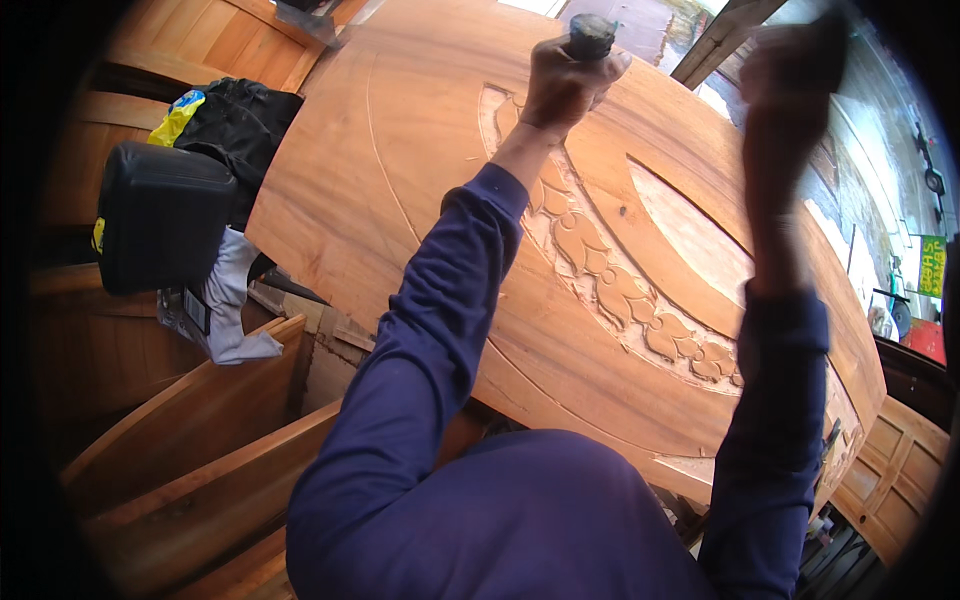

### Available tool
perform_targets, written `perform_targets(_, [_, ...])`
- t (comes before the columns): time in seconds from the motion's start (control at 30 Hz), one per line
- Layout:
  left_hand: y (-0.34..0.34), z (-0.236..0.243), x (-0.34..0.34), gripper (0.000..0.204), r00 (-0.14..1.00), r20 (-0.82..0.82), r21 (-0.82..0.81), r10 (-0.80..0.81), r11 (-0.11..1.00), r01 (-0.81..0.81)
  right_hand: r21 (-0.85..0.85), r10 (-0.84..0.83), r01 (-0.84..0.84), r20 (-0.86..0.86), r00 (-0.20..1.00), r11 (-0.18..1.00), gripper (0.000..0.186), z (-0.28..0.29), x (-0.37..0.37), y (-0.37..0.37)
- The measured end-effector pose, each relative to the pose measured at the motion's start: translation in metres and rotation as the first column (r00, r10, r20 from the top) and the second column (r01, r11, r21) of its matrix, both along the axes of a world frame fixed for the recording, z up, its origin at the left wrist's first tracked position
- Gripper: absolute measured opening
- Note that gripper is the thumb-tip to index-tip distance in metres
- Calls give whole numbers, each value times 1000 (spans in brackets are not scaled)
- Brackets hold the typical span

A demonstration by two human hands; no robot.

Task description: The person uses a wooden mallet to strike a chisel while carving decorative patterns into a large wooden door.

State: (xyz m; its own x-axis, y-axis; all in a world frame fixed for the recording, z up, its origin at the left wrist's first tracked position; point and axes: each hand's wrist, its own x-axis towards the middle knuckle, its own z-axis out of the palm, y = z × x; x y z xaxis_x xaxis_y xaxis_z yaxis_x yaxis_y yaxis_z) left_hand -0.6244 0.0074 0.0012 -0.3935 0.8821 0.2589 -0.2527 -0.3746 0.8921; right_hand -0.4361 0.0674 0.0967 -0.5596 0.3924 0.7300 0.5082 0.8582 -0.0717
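My left hand (560, 92) is wrapped round the handle of a carving chisel (591, 36). The dark, worn butt of its handle points up at me, and the hand hides its blade. Raised at the upper right, my right hand (775, 110) is blurred by motion and closed on a dark, blocky mallet (820, 45). Both hands are over a large curved wooden panel (330, 190). A carved band of leaves and flowers (600, 265) runs across it, with a lowered, rough-cut ground around the raised shapes. Beyond the band lies a pale pointed recess (690, 225).
A black plastic jerrycan (165, 220), a black bag (240, 125) and a grey cloth (235, 290) sit left of the panel. Curved wooden boards (200, 400) stand at lower left. A panelled wooden piece (890, 475) is at lower right, and a wooden post (720, 40) rises behind.
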Motion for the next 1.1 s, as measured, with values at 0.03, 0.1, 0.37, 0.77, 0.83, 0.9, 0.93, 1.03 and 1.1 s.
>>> perform_targets(0.03, [10,0,11,21,1000,0,34,-30,999,30,-106,80,-65,151,985,992,61,-8,0,-4])
perform_targets(0.1, [6,-4,5,20,996,27,38,-88,995,87,-142,209,-182,206,956,973,63,-7,-6,-7])
perform_targets(0.37, [1,-3,-9,24,976,-13,10,-218,976,218,-379,5,124,322,947,917,67,-5,-9,-26])
perform_targets(0.77, [14,4,1,29,998,-14,-107,-54,993,52,-382,12,-106,-240,971,918,71,16,71,-64])
perform_targets(0.83, [9,2,0,25,998,-29,-72,-51,996,49,-400,12,-134,-293,956,907,69,26,75,-67])
perform_targets(0.9, [7,1,2,27,997,-60,-57,-39,998,36,-417,-1,-140,-320,947,898,67,32,81,-65])
perform_targets(0.93, [8,1,4,28,997,-70,-52,-44,998,40,-395,-1,-131,-316,949,910,63,36,84,-63])
perform_targets(1.03, [6,4,8,30,996,-87,-56,-35,998,30,-298,2,-91,-287,958,950,55,53,87,-59])
perform_targets(1.1, [5,6,6,30,997,-75,-75,0,997,-6,-233,17,-84,-275,961,969,53,62,88,-53])
